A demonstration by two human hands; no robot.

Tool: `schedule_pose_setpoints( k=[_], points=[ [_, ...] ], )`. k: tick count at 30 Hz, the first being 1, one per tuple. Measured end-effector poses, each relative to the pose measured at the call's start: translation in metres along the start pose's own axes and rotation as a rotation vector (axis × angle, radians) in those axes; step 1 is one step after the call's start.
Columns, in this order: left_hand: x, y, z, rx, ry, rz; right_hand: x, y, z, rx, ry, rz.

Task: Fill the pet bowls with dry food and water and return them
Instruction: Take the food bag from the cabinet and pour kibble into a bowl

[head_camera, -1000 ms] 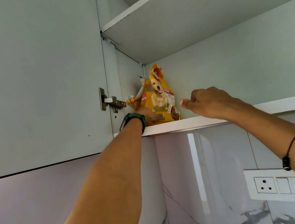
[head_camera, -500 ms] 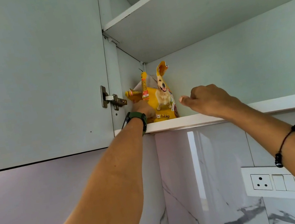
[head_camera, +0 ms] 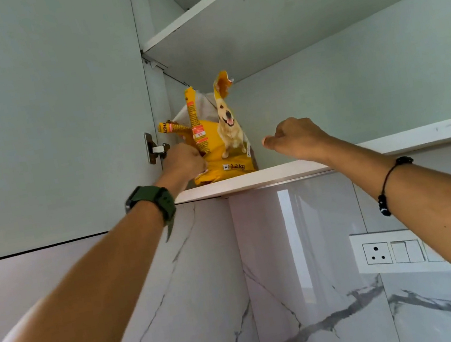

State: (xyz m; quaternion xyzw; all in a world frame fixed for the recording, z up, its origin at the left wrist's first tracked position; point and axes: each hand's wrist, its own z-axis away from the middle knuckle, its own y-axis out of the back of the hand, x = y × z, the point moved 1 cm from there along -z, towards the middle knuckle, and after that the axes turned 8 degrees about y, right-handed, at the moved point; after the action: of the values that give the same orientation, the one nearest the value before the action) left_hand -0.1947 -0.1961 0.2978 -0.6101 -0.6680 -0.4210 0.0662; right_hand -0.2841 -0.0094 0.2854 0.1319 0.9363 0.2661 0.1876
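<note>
A yellow dry dog food bag (head_camera: 227, 152), printed with a dog and "1.2 kg", stands on the lower shelf (head_camera: 278, 174) of an open wall cabinet, in its left corner. Its torn top flaps stick up. My left hand (head_camera: 183, 160), with a green watch on the wrist, grips the bag's left edge. My right hand (head_camera: 293, 137) hovers just right of the bag with its fingers curled, holding nothing and not touching the bag. No pet bowls are in view.
The open cabinet door (head_camera: 45, 117) hangs at the left, its hinge (head_camera: 156, 149) beside my left hand. An upper shelf (head_camera: 280, 6) spans above the bag. Below are marble wall tiles (head_camera: 313, 290) and a socket panel (head_camera: 393, 253) at the right.
The bag has turned and come forward toward the shelf's front edge under my left hand, its flaps now standing taller. My right hand has stayed beside it, drawing slightly back.
</note>
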Motion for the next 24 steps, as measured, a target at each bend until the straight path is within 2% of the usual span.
schedule_pose_setpoints(
  k=[4,6,10,13,16,19,21,24],
  points=[
    [-0.012,0.035,0.020,-0.115,0.089,0.342,-0.003,0.002,-0.005,-0.077,-0.091,-0.114],
    [-0.017,0.042,0.025,-0.140,0.113,0.496,-0.010,-0.002,-0.011,-0.153,-0.160,-0.251],
    [-0.013,0.037,0.032,-0.316,0.176,0.652,-0.034,-0.016,-0.024,-0.223,-0.264,-0.475],
    [-0.003,0.027,0.039,-0.315,0.189,0.521,-0.041,-0.033,-0.043,-0.199,-0.334,-0.615],
    [-0.001,0.010,0.038,-0.181,0.113,0.380,-0.047,-0.033,-0.050,-0.143,-0.397,-0.659],
    [-0.005,0.003,0.041,-0.127,0.050,0.317,-0.043,-0.037,-0.053,-0.129,-0.378,-0.695],
    [-0.010,0.003,0.040,-0.110,0.059,0.314,-0.028,-0.049,-0.064,-0.122,-0.381,-0.719],
    [-0.015,0.003,0.044,-0.100,0.105,0.449,-0.009,-0.059,-0.076,-0.084,-0.367,-0.687]
  ],
)
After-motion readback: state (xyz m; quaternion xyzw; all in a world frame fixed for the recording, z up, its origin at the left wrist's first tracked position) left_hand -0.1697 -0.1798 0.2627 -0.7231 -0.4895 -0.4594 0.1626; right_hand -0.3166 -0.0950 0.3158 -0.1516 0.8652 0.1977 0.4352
